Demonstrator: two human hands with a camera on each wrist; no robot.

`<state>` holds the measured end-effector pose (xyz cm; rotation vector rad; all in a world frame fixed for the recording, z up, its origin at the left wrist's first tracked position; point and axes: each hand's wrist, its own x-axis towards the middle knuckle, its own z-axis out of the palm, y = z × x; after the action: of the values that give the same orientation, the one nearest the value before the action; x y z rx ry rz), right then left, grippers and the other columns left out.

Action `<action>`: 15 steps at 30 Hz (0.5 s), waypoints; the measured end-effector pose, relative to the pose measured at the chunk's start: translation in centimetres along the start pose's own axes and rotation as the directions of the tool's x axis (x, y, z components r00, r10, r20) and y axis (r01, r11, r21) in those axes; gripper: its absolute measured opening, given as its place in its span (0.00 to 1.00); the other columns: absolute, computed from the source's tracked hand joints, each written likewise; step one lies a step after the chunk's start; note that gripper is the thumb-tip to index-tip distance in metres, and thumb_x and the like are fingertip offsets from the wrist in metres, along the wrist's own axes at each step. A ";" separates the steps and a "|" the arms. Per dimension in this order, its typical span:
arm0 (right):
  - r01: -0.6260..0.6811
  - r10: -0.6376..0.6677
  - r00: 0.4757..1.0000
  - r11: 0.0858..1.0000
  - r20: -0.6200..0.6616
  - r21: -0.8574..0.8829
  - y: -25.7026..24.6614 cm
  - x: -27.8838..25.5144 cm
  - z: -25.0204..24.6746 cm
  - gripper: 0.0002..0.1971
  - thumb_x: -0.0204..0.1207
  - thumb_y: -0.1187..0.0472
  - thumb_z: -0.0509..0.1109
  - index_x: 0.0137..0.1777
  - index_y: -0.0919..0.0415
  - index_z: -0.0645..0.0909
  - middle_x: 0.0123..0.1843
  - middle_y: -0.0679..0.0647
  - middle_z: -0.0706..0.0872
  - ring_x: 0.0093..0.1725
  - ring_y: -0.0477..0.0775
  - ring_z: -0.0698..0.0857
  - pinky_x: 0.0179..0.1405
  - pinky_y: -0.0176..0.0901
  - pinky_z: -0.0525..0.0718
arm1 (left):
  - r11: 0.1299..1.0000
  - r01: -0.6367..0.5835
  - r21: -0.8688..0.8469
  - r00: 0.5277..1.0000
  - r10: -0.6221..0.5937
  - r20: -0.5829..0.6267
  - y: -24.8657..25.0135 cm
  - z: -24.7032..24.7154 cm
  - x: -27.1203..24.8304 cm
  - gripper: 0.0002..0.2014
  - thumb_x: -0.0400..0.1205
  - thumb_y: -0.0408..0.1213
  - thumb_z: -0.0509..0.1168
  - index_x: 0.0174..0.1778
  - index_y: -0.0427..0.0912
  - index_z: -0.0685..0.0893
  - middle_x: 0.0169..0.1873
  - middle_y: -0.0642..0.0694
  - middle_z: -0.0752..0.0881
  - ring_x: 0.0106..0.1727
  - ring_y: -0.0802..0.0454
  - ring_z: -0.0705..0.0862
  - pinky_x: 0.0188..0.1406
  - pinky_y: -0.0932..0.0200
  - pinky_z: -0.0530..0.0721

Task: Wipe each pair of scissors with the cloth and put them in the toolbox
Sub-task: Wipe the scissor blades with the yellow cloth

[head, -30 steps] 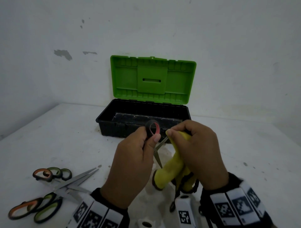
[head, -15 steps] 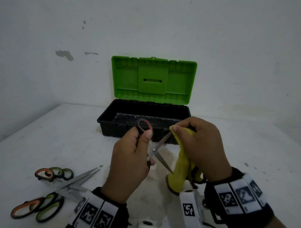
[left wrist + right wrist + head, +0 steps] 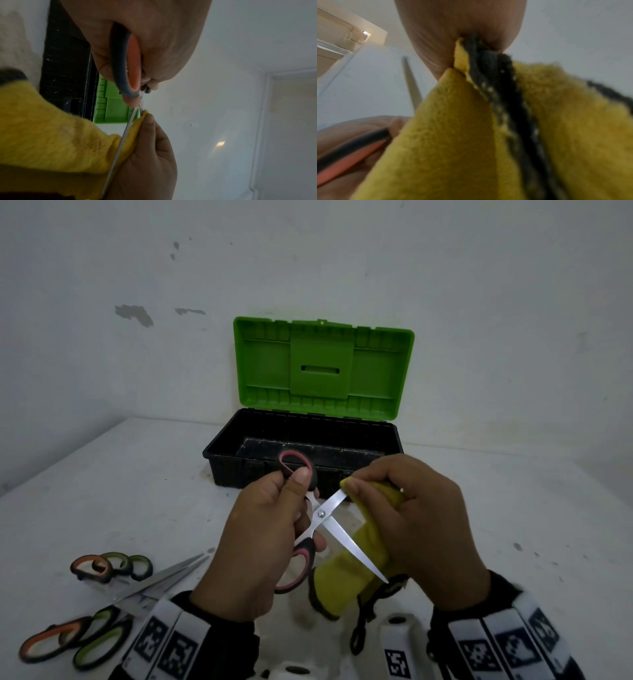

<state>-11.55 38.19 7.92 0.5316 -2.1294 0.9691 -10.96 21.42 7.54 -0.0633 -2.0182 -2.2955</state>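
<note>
1. Gripping the black-and-pink-handled steel scissors point(image 3: 317, 520) by their handles, the left hand point(image 3: 260, 542) is holding them spread open above the white worktop point(image 3: 144, 491).
2. The right hand point(image 3: 407, 529) is pinching the yellow, dark-edged cloth point(image 3: 346, 580) around the upper blade.
3. The black toolbox with its green lid raised point(image 3: 308, 440) is standing just behind.
4. Orange- and green-handled scissors point(image 3: 102, 597) are lying at the left.

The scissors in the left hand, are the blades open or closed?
Open. The scissors in the left hand show two blades crossing at the pivot, one tip inside the yellow cloth.
</note>
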 end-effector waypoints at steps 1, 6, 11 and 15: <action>-0.022 0.022 0.999 1.000 -0.035 -0.001 0.2 0.1 -0.1 0.02 0.72 0.60 0.80 0.41 0.54 0.89 0.39 0.41 0.88 0.42 0.40 0.85 0.43 0.25 0.78 | 1.000 -0.001 0.003 1.000 0.001 0.008 -0.1 -0.1 -0.1 0.22 0.87 0.45 0.60 0.40 0.26 0.77 0.21 0.48 0.66 0.18 0.55 0.72 0.24 0.57 0.82; 0.021 -0.021 1.000 1.000 0.022 -0.003 -0.5 -0.7 -0.1 0.01 0.75 0.58 0.78 0.43 0.53 0.89 0.40 0.39 0.87 0.42 0.39 0.85 0.42 0.33 0.82 | 1.000 0.029 -0.012 0.999 -0.029 0.035 -0.2 -0.5 -0.3 0.20 0.87 0.45 0.60 0.42 0.28 0.81 0.24 0.44 0.65 0.27 0.43 0.69 0.21 0.63 0.80; -0.061 0.062 0.994 0.998 -0.091 0.011 0.3 -0.3 -0.3 0.01 0.74 0.59 0.78 0.42 0.54 0.89 0.39 0.40 0.87 0.43 0.39 0.85 0.43 0.33 0.82 | 0.996 0.058 -0.069 0.996 -0.054 0.067 -0.2 -0.4 -0.4 0.22 0.87 0.45 0.61 0.47 0.24 0.81 0.26 0.42 0.63 0.26 0.44 0.67 0.22 0.61 0.81; 0.011 -0.011 1.000 1.000 -0.016 0.009 -0.8 -1.0 0.5 0.01 0.75 0.59 0.77 0.43 0.53 0.89 0.40 0.41 0.87 0.42 0.40 0.85 0.43 0.41 0.84 | 0.992 0.069 -0.106 0.996 -0.061 0.071 0.0 -0.3 -0.3 0.20 0.87 0.44 0.61 0.42 0.28 0.81 0.29 0.39 0.63 0.34 0.38 0.67 0.20 0.63 0.80</action>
<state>-10.65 37.34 7.34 0.5378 -2.1068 0.9743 -10.66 21.14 7.50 -0.0839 -1.9521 -2.4747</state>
